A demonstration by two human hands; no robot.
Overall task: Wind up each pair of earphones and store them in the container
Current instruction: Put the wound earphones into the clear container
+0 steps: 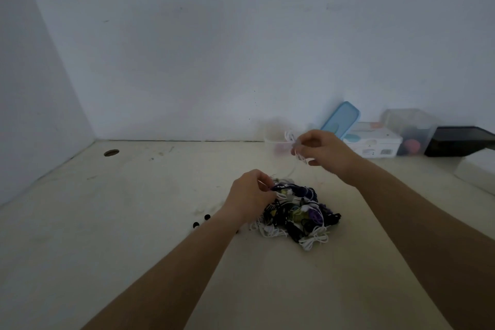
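While pinched in the curled fingers of the right hand (321, 149), wound white earphones (289, 136) hanging just short of the clear container (269, 138), which lies straight beyond the fingertips; bundle's long axis roughly upright. Far closer to the right hand than to the left. Left hand (251, 193), fingers curled, pinching a dark cord (278, 187) atop the tangled pile (297, 217) (below and between both hands). Container blurred, contents hard to make out.

Left hand (251, 193) low, pinching dark cord (280, 186), right hand (325, 151) higher, gripping white earphones (290, 136)
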